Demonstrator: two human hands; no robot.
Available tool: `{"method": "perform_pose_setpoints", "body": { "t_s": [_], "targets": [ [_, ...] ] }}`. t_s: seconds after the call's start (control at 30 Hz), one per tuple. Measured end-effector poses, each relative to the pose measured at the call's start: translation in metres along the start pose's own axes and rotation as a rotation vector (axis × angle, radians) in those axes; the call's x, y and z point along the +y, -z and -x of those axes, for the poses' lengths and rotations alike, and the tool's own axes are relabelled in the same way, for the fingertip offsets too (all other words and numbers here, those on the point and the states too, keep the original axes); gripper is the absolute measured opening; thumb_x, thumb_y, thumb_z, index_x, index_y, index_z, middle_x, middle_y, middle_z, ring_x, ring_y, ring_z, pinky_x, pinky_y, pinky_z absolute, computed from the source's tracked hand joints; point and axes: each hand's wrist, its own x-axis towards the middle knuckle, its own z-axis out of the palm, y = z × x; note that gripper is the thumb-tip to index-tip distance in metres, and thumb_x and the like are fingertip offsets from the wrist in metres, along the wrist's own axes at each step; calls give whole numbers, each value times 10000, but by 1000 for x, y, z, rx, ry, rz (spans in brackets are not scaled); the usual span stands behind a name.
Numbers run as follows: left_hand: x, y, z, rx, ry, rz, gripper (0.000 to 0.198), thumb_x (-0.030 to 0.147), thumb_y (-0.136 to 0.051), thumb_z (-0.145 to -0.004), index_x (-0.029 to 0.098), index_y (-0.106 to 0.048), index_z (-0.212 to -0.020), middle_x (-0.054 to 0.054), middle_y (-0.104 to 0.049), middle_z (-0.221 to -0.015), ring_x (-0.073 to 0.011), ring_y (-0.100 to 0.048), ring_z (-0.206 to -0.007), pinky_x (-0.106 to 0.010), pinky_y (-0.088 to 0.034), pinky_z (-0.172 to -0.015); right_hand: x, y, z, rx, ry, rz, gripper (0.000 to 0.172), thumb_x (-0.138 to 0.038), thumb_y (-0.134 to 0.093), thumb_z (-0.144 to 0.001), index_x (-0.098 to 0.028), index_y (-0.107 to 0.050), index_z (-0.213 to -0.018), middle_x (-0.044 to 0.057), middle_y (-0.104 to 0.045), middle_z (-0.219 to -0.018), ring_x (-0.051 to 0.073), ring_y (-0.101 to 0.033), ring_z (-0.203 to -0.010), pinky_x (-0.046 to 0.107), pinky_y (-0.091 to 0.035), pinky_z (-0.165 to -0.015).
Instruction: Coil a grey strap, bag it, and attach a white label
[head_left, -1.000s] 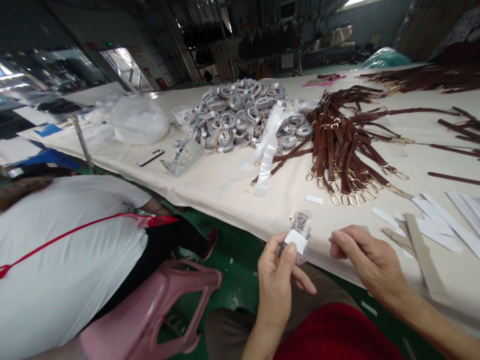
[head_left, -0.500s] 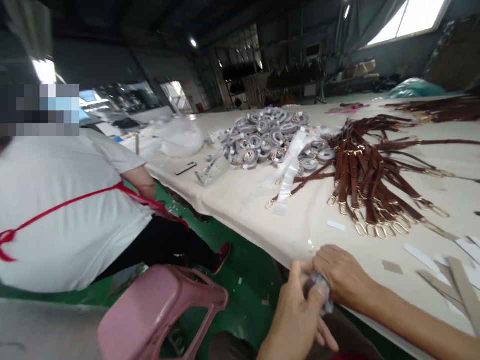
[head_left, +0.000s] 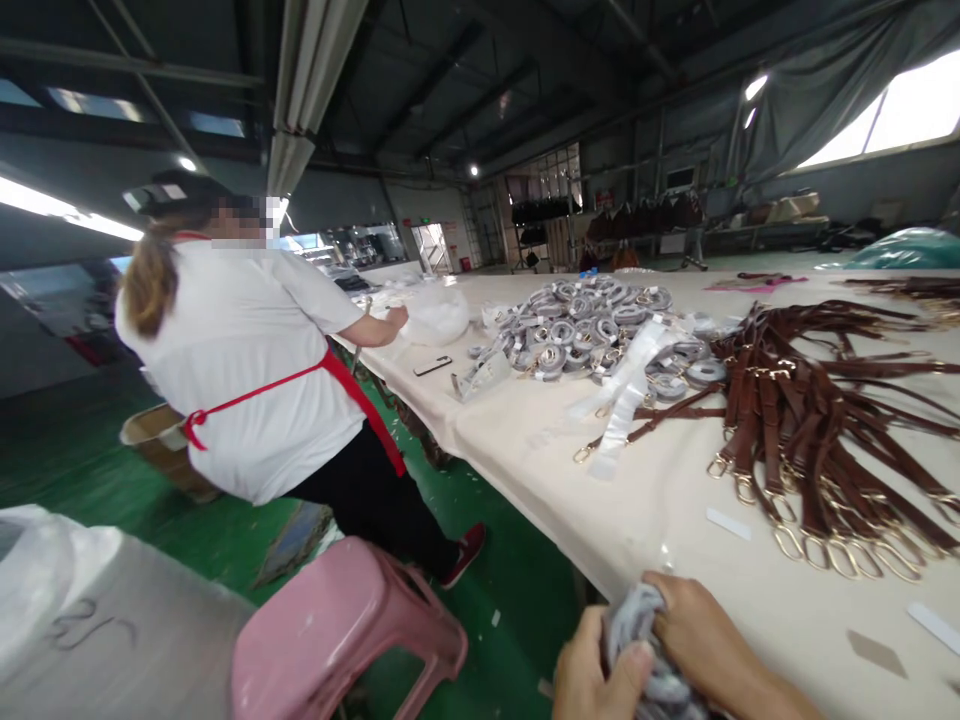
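At the bottom edge of the head view my left hand (head_left: 592, 675) and my right hand (head_left: 709, 650) both grip a small grey wrapped strap bundle (head_left: 637, 640) at the table's near edge. The bundle is partly hidden between the fingers. On the cream table (head_left: 660, 500) lies a heap of brown leather straps (head_left: 810, 420) with gold clasps, to the right and beyond my hands. Further back sits a pile of grey wrapped strap rolls (head_left: 592, 325).
A person in a white shirt and red apron (head_left: 255, 370) stands at the table's left side, one hand on a clear plastic bag (head_left: 435, 310). A pink stool (head_left: 345, 630) stands on the green floor. A phone (head_left: 433, 366) and white paper slips (head_left: 727, 523) lie on the table.
The camera has tilted up, so my hands sit at the bottom edge. My right hand came over and closed on the bundle with my left. The person in the apron stood up straight.
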Motion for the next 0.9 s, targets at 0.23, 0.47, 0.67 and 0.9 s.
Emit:
{"method": "perform_pose_setpoints", "body": {
  "t_s": [0.23, 0.47, 0.67, 0.9],
  "targets": [
    [33, 19, -2, 24, 169, 482, 492, 517, -686, -835, 131, -639, -1136, -100, -720, -977, -175, -663, -752, -245, -538, -610, -36, 45, 1, -302, 20, -548, 419, -556, -626, -823, -189, -611, -1026, 21, -656, -850, 154, -621, -635, 234, -486, -529],
    [31, 11, -4, 144, 172, 555, 462, 544, -695, -829, 113, -685, -994, -70, -731, -782, -123, -635, -582, -187, -508, -500, -30, 39, 0, -361, -67, -596, 593, -700, -711, -736, -140, -623, -910, -27, -574, -593, 95, -510, -405, 172, -364, -332],
    [17, 25, 1, 95, 272, 590, 613, 598, -623, -860, 153, -571, -1278, -163, -709, -1218, -247, -743, -891, -298, -600, -639, -37, 57, -42, -341, -5, -574, 579, -678, -739, -749, -116, -639, -851, 13, -613, -618, 122, -553, -456, 203, -429, -374],
    [-55, 32, 7, 58, 490, 379, 665, 724, -545, -836, 172, -606, -1201, -168, -707, -1203, -287, -721, -1006, -408, -579, -843, -32, 126, -127, 129, 254, -397, 369, -475, -589, -985, -143, -626, -1144, 73, -676, -1056, 184, -673, -861, 363, -599, -749]
  ]
}}
